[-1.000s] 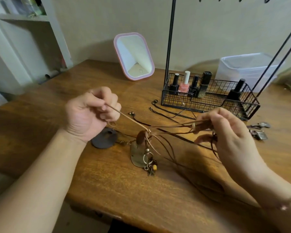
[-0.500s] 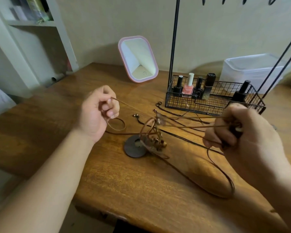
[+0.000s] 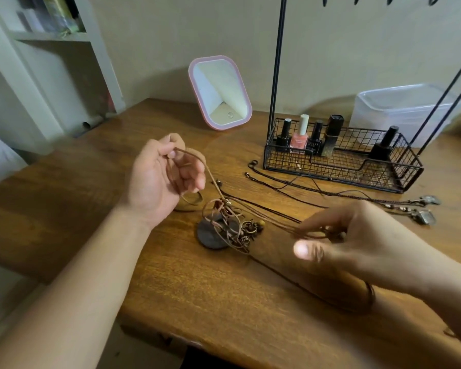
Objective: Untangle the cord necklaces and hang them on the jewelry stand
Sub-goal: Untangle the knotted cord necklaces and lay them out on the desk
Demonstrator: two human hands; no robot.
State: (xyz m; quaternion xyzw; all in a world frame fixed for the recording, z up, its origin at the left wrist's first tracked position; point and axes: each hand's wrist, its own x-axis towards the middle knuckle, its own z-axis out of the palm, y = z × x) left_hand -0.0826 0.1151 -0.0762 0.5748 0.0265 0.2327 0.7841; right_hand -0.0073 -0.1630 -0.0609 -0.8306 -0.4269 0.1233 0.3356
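Left hand [image 3: 165,179] holds a tan cord loop in curled fingers, at ten o'clock from the tangle [image 3: 229,225]. Right hand [image 3: 357,235], at three o'clock, pinches several strands. The tangle rests on the table [image 3: 224,302], over a dark disc pendant [image 3: 213,235]. Recommendation: ease tension and work loops loose; hard pulling would likely tighten the knot. Jewelry stand [image 3: 277,62] stands at one o'clock.
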